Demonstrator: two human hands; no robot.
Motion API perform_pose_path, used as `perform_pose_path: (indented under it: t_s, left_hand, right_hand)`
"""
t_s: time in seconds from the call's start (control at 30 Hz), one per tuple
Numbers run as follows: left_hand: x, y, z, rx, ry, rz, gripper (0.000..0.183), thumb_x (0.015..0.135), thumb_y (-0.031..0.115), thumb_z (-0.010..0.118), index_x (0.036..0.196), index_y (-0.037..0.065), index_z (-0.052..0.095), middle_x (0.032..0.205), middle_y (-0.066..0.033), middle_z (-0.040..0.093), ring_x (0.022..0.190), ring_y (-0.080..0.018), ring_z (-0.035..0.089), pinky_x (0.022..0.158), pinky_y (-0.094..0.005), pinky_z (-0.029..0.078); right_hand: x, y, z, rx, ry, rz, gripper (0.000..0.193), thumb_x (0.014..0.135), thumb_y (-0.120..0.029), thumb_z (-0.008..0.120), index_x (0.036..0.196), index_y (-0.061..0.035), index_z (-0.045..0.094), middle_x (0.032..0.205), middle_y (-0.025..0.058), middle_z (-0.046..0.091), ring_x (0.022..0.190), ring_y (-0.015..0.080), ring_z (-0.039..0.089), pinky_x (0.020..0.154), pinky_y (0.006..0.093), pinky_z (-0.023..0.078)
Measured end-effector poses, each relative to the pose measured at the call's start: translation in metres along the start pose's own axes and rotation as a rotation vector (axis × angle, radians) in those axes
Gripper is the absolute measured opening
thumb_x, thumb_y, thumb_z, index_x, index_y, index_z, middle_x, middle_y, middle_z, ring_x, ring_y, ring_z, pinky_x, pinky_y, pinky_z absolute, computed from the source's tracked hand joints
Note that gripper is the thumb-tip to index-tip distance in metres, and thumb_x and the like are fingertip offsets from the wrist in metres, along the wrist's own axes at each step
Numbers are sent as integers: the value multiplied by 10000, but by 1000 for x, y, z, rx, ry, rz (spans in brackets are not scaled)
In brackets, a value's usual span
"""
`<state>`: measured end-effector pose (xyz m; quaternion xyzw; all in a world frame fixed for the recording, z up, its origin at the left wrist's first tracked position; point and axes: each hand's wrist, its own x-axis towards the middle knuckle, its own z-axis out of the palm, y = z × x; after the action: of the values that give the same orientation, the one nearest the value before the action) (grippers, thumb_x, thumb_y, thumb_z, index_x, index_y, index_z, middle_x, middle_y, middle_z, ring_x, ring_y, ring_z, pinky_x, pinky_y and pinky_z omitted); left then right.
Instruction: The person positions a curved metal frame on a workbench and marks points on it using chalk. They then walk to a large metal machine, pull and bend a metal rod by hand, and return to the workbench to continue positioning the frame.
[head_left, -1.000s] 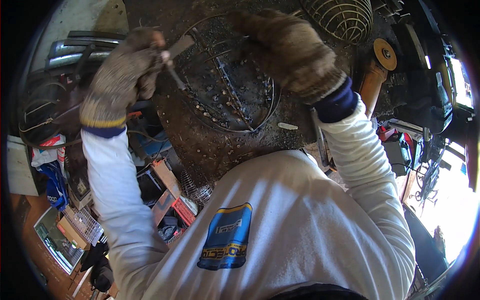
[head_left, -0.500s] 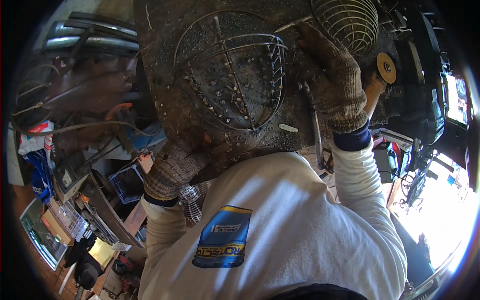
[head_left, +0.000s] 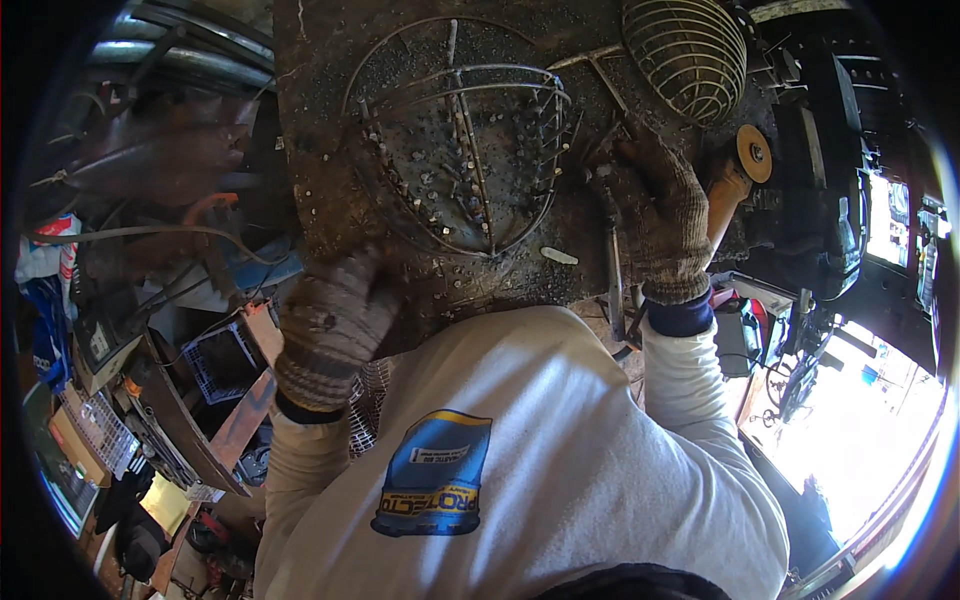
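On the dark metal table point(head_left: 325, 150) lies a rounded wire frame point(head_left: 490, 225) with curved bars and several small metal bits inside its outline. My left hand point(head_left: 340, 315), in a knitted glove, is at the table's near edge, below left of the frame. Its fingers look stretched out and are blurred. My right hand point(head_left: 665, 205), also gloved, is right of the frame beside a long metal rod point(head_left: 614, 265). Its fingertips are lost against the dark table, so their grip cannot be made out. A T-shaped metal tool point(head_left: 606, 78) lies just above these fingers.
A domed wire cage point(head_left: 690, 60) stands at the far right. Near it a round tan disc point(head_left: 754, 153) sits on a tool. A pale flat piece point(head_left: 559, 256) lies near the frame. A cable point(head_left: 150, 232), pipes and a blue crate point(head_left: 220, 362) crowd the left side.
My right hand has drawn back toward me from the T-shaped tool, leaving more of that tool uncovered. My left hand has shifted slightly upward. The view has swung slightly.
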<state>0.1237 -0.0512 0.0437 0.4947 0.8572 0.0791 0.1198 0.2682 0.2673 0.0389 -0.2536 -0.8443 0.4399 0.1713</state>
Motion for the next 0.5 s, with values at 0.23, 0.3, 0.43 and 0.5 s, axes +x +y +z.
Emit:
perform_pose_path:
  t_s: [0.23, 0.3, 0.43, 0.5]
  left_hand:
    - [35, -32, 4, -65, 546, -284, 252, 915, 237, 711, 1150, 147, 718, 1080, -85, 723, 950, -275, 710, 855, -364, 572]
    - [51, -46, 16, -47, 633, -233, 262, 909, 237, 717, 1156, 149, 720, 1091, -90, 726, 948, -281, 715, 848, -365, 577]
    - [68, -69, 54, -216, 706, -192, 296, 914, 168, 711, 1202, 101, 696, 1180, -119, 694, 1031, -286, 691, 878, -367, 561]
    - [72, -64, 54, -195, 685, -180, 302, 917, 136, 700, 1212, 79, 685, 1234, -127, 669, 1071, -283, 676, 901, -364, 554]
  right_hand:
    - [6, -2, 7, 141, -34, -5, 444, 920, -47, 676, 1350, 18, 588, 1214, 178, 698, 1110, 255, 687, 946, 348, 544]
    - [21, -11, 5, 7, -55, -59, 442, 917, -72, 680, 1343, 9, 597, 1214, 181, 697, 1103, 269, 690, 940, 355, 547]
    - [53, -25, 10, -258, -101, -213, 415, 917, -188, 680, 1309, -58, 645, 1179, 181, 699, 1059, 332, 696, 910, 397, 555]
    - [61, -30, 16, -285, -85, -288, 396, 926, -230, 671, 1294, -83, 659, 1161, 178, 700, 1050, 349, 691, 904, 414, 553]
